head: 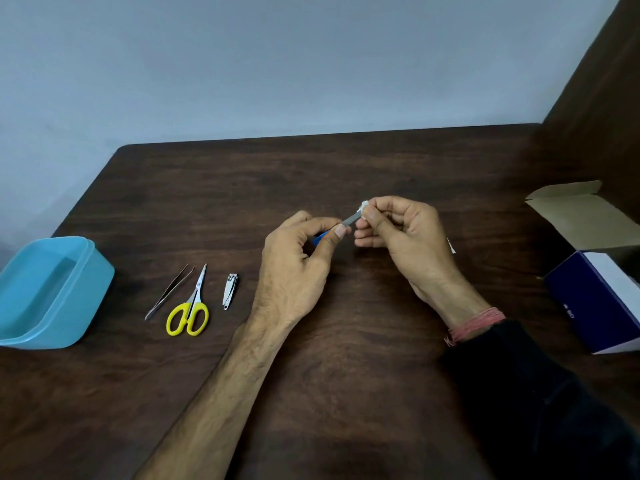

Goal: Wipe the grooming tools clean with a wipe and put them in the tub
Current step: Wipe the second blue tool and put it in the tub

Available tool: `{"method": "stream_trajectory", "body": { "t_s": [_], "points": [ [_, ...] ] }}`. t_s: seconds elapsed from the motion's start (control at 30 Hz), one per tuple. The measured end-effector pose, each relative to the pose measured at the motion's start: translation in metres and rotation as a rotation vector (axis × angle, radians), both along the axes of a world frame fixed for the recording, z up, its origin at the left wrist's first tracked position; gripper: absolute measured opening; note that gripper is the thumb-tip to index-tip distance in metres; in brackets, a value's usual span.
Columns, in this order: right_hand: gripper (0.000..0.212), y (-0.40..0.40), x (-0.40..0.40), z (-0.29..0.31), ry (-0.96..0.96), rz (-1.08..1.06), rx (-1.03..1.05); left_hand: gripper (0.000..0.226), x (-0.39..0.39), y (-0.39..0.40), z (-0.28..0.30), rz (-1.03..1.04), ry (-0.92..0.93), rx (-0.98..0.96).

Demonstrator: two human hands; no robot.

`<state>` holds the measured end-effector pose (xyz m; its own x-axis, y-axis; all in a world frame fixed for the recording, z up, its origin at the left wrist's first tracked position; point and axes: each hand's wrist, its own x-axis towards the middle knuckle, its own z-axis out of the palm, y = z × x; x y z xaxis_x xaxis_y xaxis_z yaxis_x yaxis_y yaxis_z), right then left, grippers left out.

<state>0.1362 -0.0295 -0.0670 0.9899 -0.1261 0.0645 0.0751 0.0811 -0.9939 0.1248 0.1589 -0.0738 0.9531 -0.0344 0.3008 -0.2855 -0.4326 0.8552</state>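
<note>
- One nail file [349, 219] spans both hands: left hand [298, 258] pinches its blue handle, right hand [398, 233] fingers [372, 216] pinch a wipe [364, 204] round its tip.
- Wiping step underway; next likely carries it far left to the empty tub [45, 292], beyond the scissors [190, 306].

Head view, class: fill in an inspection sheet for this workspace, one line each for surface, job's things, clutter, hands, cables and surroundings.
Surface: dark wooden table.
Job's things: blue tub at the left edge, nothing seen inside it; tweezers, yellow-handled scissors and nail clipper lie side by side, apart, on the table; blue-handled file; white wipe.
Clutter: open box at the right edge.
Hands: left hand grips the file's handle; right hand pinches the wipe round the file's tip.
Cables: nothing seen.
Surroundings: pale wall behind; dark panel at right.
</note>
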Motion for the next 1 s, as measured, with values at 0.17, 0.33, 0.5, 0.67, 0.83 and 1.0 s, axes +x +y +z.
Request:
{"method": "stream_trajectory", "body": {
  "t_s": [0.17,0.33,0.5,0.67,0.83,1.0],
  "points": [
    [0.011,-0.001,0.0,0.0,0.006,0.054,0.017,0.01,-0.003,-0.002,0.003,0.004,-0.019,0.004],
    [0.02,-0.006,0.001,0.003,0.033,0.046,0.139,0.012,-0.003,-0.002,0.005,0.01,0.003,-0.035],
    [0.019,-0.008,0.0,0.005,0.032,0.118,0.177,0.012,-0.003,-0.001,0.004,0.025,0.017,-0.04],
    [0.013,-0.006,-0.001,0.006,0.022,0.088,0.122,0.012,-0.002,-0.002,0.005,0.029,0.035,-0.023],
    [0.012,-0.005,-0.002,0.006,0.006,0.044,0.1,0.024,-0.006,-0.002,0.008,-0.027,0.088,-0.03],
    [0.021,0.0,-0.004,0.005,-0.073,0.03,0.065,0.033,-0.009,-0.004,0.015,-0.054,0.138,-0.084]
  ]
}}
